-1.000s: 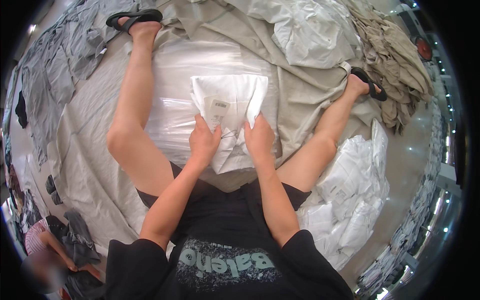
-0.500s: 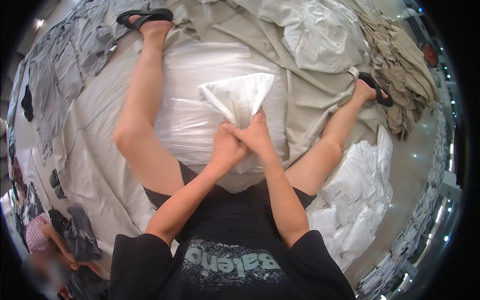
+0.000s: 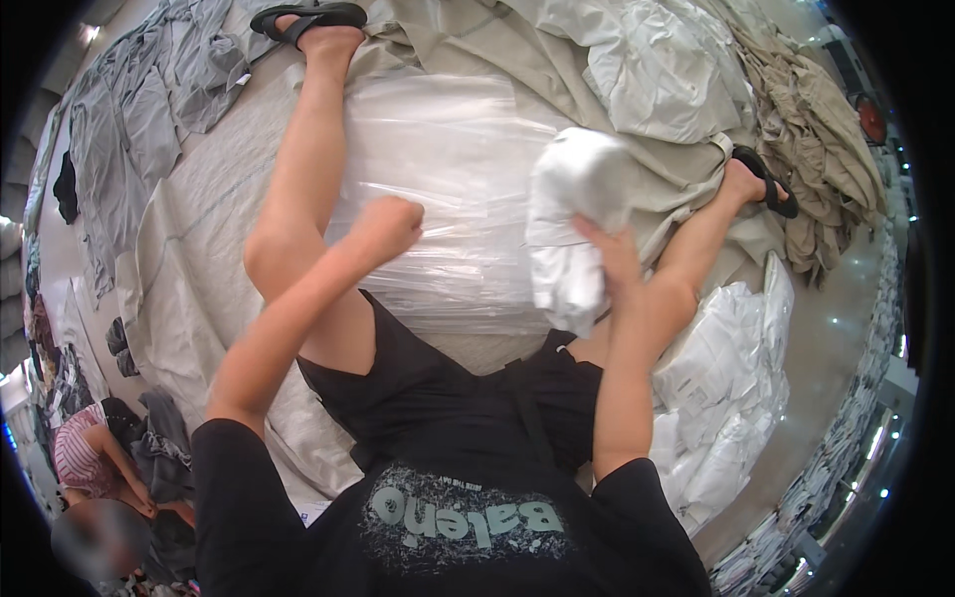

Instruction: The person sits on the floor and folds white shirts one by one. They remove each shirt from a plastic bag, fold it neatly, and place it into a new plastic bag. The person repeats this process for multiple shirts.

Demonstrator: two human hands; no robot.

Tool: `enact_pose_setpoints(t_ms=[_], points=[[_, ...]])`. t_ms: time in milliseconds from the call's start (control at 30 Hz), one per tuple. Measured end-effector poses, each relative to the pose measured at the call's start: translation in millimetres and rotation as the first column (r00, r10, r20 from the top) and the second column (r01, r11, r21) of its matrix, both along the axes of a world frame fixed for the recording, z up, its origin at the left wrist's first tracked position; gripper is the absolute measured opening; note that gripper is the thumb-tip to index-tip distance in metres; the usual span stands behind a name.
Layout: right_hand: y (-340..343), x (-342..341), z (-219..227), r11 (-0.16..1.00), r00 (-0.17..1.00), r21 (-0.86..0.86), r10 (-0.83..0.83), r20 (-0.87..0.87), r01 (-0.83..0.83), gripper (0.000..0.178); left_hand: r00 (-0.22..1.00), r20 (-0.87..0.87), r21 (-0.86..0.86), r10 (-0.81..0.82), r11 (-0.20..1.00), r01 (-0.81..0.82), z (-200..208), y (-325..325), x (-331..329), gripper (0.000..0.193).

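Observation:
A folded white garment (image 3: pixel 567 224), blurred by motion, is in my right hand (image 3: pixel 619 257), over the right edge of a stack of clear plastic bags (image 3: pixel 438 129). The right thumb and fingers grip it from its right side. Over the left part of the stack, my left hand (image 3: pixel 390 227) is closed in a fist, apart from the garment. What the fist holds, if anything, is hidden. The shiny plastic bags lie flat between my outstretched legs.
White packs in clear plastic (image 3: pixel 721 388) lie beside my right leg. Beyond them are heaps of white cloth (image 3: pixel 657 75) and beige garments (image 3: pixel 811 149). Grey garments (image 3: pixel 124 139) spread at far left. A beige sheet (image 3: pixel 204 259) lies beneath. Another person (image 3: pixel 95 453) sits at lower left.
My hands have parted from holding the white garment together. The right hand has carried it to the right; the left has moved left and up over the plastic bags.

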State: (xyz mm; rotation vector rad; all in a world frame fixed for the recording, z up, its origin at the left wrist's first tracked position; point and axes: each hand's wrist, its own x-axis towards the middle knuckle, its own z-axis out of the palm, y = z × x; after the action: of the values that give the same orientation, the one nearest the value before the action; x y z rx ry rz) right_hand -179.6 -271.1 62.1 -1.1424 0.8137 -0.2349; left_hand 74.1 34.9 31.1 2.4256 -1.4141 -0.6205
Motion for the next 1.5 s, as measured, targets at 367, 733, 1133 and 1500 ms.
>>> enact_pose_setpoints(t_ms=[367,733,1133,1500], points=[[-3,-90,19,0.841,0.925,0.448,-0.373,0.076,0.302,0.069,0.907,0.4,0.039,-0.129,0.991,0.124,-40,-24,-3,0.027],[25,-73,-22,0.795,0.931,0.599,-0.144,0.334,-0.092,0.071,0.948,0.045,-0.111,0.316,0.945,-0.309,-41,-67,60,0.03],[-4,-14,100,0.352,0.734,-0.812,0.666,-0.133,-0.465,0.071,0.973,-0.016,-0.318,-0.231,0.924,0.214,-101,-54,16,0.034],[36,31,118,-0.321,0.44,-0.738,0.639,-0.632,-0.594,0.048,0.842,0.111,-0.386,-0.529,0.758,0.526,81,-97,7,0.006]])
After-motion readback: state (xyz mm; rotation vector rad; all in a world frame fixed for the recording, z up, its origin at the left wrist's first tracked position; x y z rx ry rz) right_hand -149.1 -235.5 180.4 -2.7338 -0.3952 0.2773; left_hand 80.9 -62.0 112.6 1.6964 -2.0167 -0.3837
